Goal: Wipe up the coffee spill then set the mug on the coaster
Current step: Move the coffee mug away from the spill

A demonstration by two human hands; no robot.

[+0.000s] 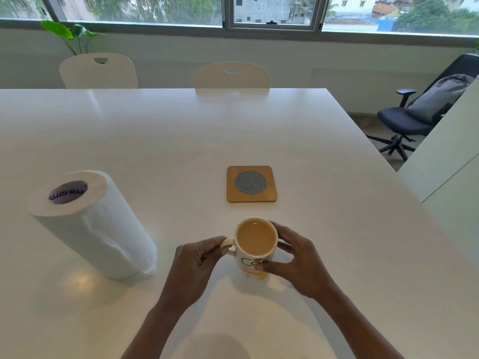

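A white mug [255, 244] full of milky coffee stands on the white table [181, 130], near me and just right of centre. My left hand [197, 265] pinches its handle on the left. My right hand [293, 260] wraps the mug's right side, thumb on the printed front. A small tan smear of coffee [255, 275] shows at the mug's base. Beyond the mug lies a square wooden coaster [251, 183] with a round mesh centre, nothing on it. An upright roll of paper towel [90, 224] stands to the left.
Two white chairs [99, 71] [232, 75] are tucked in at the table's far edge. The table's right edge runs diagonally; beyond it are a black office chair [409, 117] and a white counter [445, 151]. A plant [70, 35] stands by the window.
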